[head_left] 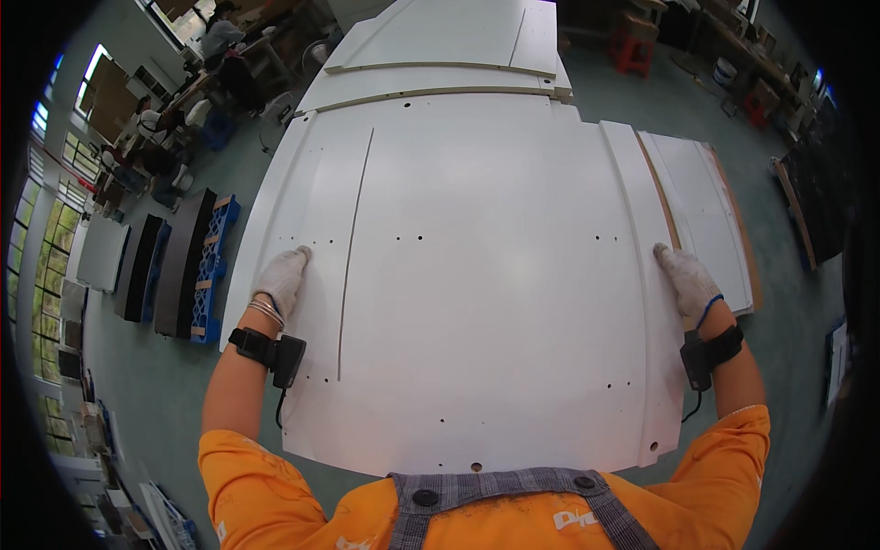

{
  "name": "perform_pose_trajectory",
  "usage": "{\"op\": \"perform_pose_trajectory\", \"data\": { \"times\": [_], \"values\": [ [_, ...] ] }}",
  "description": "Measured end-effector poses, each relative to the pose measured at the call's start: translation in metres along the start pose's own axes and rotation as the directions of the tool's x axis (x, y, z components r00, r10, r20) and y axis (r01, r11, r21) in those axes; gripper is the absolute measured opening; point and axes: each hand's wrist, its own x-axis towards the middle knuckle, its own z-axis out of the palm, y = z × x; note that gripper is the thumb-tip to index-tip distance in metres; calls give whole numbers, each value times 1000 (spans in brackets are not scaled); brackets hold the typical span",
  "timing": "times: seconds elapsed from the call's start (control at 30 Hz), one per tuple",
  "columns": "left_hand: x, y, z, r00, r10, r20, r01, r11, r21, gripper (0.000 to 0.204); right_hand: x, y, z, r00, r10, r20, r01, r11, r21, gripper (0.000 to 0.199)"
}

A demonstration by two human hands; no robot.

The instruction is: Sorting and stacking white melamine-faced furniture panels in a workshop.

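Touching the wide white panel (495,302) with both gloved hands, you stand at its near edge, in the lower middle of the frame. This panel fills the centre of the frame; it has small dark holes and one long dark slit (355,266) in its left part. Your left hand (282,275) rests on its face, to the left of the slit, just below a row of holes. Your right hand (686,277) is at the right edge of the panel, close to the other white panels (710,206) at the centre right. The undersides of both hands are hidden from view, so I cannot tell whether your fingers grasp the panel or only lie upon it. On each of your wrists is strapped a black device (290,360).

Concerning the containers, a pale bucket (724,71) stands in the upper right of the frame; what it holds is too small to tell. To the left of it, a brown box-like thing (639,26) sits upon a red stool (632,60), and I cannot see inside. At the left of the frame, a blue pallet (205,298) bears a stack of dark boards (183,266). Above these, in the upper left, some people (225,46) are near the worktables.
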Motion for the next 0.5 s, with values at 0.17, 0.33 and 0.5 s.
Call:
{"op": "perform_pose_trajectory", "data": {
  "times": [0.17, 0.33, 0.5],
  "values": [
    [4, -6, -4, 999, -38, 30, 39, 998, -56, 52, -4, 18, -9, 993, -94, 77, 98, 994, -45, 57],
    [9, -6, -3, 999, 35, -24, -36, 998, -48, 49, -23, 36, -10, 996, -52, 76, 55, 998, -36, 51],
    [9, 3, -4, 999, 48, 8, -48, 998, -39, 45, -69, 55, -20, 992, -25, 126, 34, 997, -74, 53]
  ]
}}
